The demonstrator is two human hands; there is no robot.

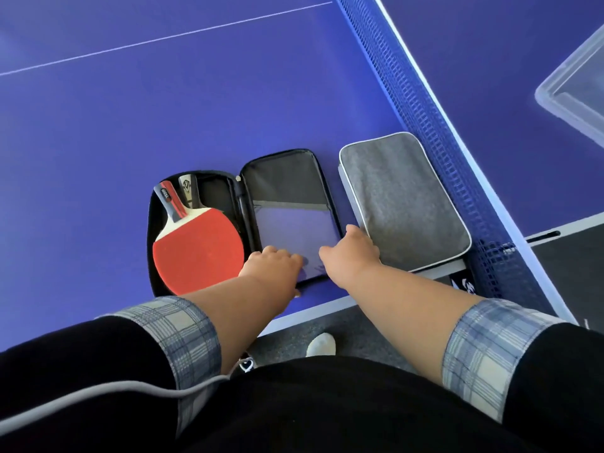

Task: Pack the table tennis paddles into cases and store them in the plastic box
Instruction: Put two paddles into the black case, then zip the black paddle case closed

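A black case (284, 191) lies open flat on the blue table near its front edge. In its left half rest red-faced paddles (196, 250), two handles showing side by side. My left hand (273, 266) rests on the near edge of the right flap, fingers curled over it. On that flap's right edge sits my right hand (351, 253), gripping it. A closed grey case (402, 201) lies right of the black one, against the net. The clear plastic box (575, 93) stands beyond the net at the upper right, partly cut off.
The blue net (434, 132) runs diagonally between the cases and the plastic box. The table's white front edge (313, 312) is just below my hands, with dark floor and a white shoe beneath it.
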